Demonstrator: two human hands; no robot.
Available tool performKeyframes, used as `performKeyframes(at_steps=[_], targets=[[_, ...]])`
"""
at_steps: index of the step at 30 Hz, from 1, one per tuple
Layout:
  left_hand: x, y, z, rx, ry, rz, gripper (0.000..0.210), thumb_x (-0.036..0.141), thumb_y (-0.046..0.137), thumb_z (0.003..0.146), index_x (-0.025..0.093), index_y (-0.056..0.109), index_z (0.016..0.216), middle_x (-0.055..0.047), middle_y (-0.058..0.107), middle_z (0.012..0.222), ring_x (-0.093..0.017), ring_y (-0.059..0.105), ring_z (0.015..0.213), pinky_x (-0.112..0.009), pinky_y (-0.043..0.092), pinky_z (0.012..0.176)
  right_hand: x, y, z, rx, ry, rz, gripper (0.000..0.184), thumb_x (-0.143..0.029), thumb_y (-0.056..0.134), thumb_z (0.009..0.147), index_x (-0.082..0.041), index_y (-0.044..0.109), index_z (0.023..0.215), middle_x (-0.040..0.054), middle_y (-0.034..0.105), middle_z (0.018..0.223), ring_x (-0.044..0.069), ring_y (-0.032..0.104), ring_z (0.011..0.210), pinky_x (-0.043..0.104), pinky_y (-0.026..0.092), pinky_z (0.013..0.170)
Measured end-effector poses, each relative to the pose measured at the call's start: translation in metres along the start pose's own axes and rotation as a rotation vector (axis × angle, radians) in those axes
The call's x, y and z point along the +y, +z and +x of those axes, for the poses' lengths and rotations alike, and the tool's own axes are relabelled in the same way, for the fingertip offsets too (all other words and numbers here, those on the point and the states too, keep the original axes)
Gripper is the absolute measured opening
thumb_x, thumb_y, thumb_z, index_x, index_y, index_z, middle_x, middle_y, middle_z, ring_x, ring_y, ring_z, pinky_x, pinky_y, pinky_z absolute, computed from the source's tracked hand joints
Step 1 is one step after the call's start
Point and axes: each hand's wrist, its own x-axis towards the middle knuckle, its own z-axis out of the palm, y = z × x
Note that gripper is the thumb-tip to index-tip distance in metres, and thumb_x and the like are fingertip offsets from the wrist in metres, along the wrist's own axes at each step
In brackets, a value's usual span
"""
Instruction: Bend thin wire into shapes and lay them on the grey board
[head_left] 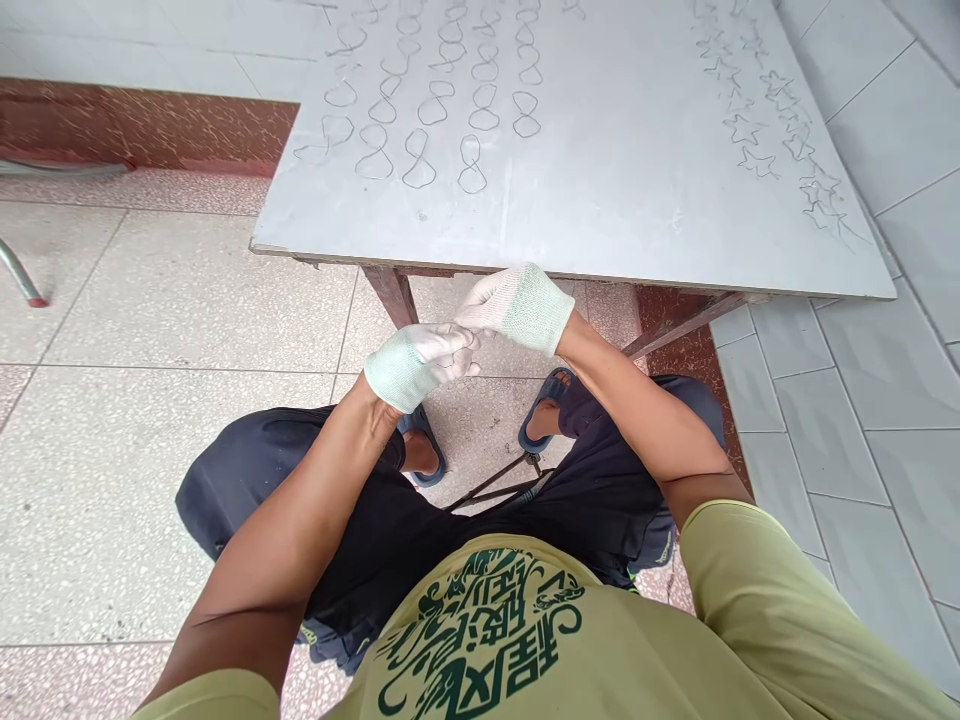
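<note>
The left hand (pixel 422 366) and the right hand (pixel 519 308), both in pale gloves with greenish cuffs, meet at the fingertips just off the near edge of the bench (pixel 615 205), over the floor (pixel 187 320). The fingers of each are bent and drawn together; whether they pinch a piece of wire or close on nothing I cannot tell, since anything there is too thin to make out. The right hand's knuckles overlap the near edge from this angle.

On the bench, wire figure-eights (pixel 471 166) stand in lines on the left half, running from near the near edge back to the far edge. The closest of them lie just inside the near edge, left of its middle. A more open bent wire (pixel 337 131) lies by the left edge. Wire stars (pixel 754 162) lie along the right edge, in two lines, some overlapping, the closest ones near the near right corner.
</note>
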Motion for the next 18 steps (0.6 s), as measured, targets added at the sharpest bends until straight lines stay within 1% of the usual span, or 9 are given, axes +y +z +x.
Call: performKeyframes(at_steps=[2,4,6,8,10,12,13,15,18], targets=[[0.001,0.0,0.001,0.014,-0.005,0.017,0.047,0.03,0.112,0.06,0.018,0.07,0.075,-0.001,0.064,0.066,-0.017,0.059,0.072,-0.034,0.058,0.075,0.001,0.003,0.0,-0.006,0.025,0.011,0.024,-0.021,0.076,0.089,-0.02,0.077,0.065,-0.0014,0.072,0.066,0.012,0.066,0.07,0.025,0.046,0.067],[0.001,0.002,0.003,0.032,0.009,0.054,0.043,0.03,0.11,0.058,0.018,0.069,0.068,-0.002,0.065,0.066,-0.016,0.059,0.071,-0.034,0.059,0.075,0.005,0.008,0.005,-0.006,0.066,0.043,0.024,-0.019,0.075,0.089,-0.02,0.077,0.065,-0.0023,0.069,0.062,0.011,0.064,0.066,0.024,0.045,0.064],[0.0,0.005,0.004,0.072,0.052,0.11,0.042,0.032,0.105,0.063,0.02,0.065,0.06,-0.003,0.066,0.065,-0.015,0.059,0.068,-0.033,0.058,0.074,0.012,0.014,0.011,-0.006,0.106,0.113,0.026,-0.016,0.075,0.089,-0.02,0.076,0.064,-0.003,0.068,0.059,0.01,0.061,0.061,0.023,0.045,0.061],[-0.002,0.012,0.005,0.171,0.129,0.172,0.043,0.035,0.101,0.069,0.021,0.061,0.056,-0.003,0.064,0.06,-0.015,0.058,0.064,-0.031,0.055,0.071,0.018,0.018,0.018,0.015,0.151,0.197,0.028,-0.016,0.077,0.091,-0.02,0.074,0.064,-0.0033,0.067,0.058,0.009,0.058,0.057,0.022,0.046,0.057],[-0.004,0.019,0.005,0.288,0.224,0.229,0.041,0.036,0.097,0.075,0.023,0.061,0.059,-0.002,0.065,0.059,-0.015,0.059,0.062,-0.03,0.05,0.067,0.02,0.02,0.022,0.04,0.19,0.248,0.031,-0.02,0.085,0.092,-0.021,0.072,0.063,-0.0035,0.065,0.056,0.01,0.058,0.056,0.022,0.047,0.055],[-0.004,0.024,0.004,0.35,0.289,0.271,0.038,0.036,0.095,0.08,0.023,0.063,0.064,-0.002,0.068,0.063,-0.015,0.061,0.063,-0.03,0.047,0.066,0.02,0.018,0.023,0.053,0.209,0.257,0.035,-0.025,0.091,0.091,-0.021,0.071,0.063,-0.0034,0.064,0.056,0.01,0.059,0.057,0.022,0.047,0.055],[-0.003,0.025,0.004,0.349,0.298,0.272,0.037,0.036,0.095,0.081,0.023,0.063,0.066,-0.002,0.068,0.064,-0.016,0.063,0.064,-0.03,0.046,0.065,0.019,0.016,0.022,0.056,0.21,0.253,0.036,-0.027,0.094,0.091,-0.021,0.072,0.063,-0.003,0.065,0.058,0.011,0.06,0.058,0.023,0.048,0.056],[-0.001,0.023,0.004,0.312,0.277,0.244,0.039,0.038,0.096,0.08,0.024,0.063,0.067,-0.001,0.067,0.061,-0.017,0.064,0.063,-0.03,0.047,0.065,0.017,0.012,0.018,0.078,0.184,0.236,0.035,-0.031,0.097,0.089,-0.021,0.074,0.065,-0.0018,0.07,0.064,0.012,0.063,0.065,0.023,0.05,0.06],[0.003,0.014,0.005,0.23,0.222,0.209,0.04,0.039,0.101,0.076,0.024,0.064,0.068,0.0,0.065,0.057,-0.016,0.06,0.058,-0.031,0.046,0.062,0.015,0.006,0.013,0.127,0.152,0.231,0.029,-0.032,0.099,0.087,-0.021,0.078,0.071,-0.0021,0.074,0.073,0.013,0.065,0.073,0.024,0.051,0.065]])
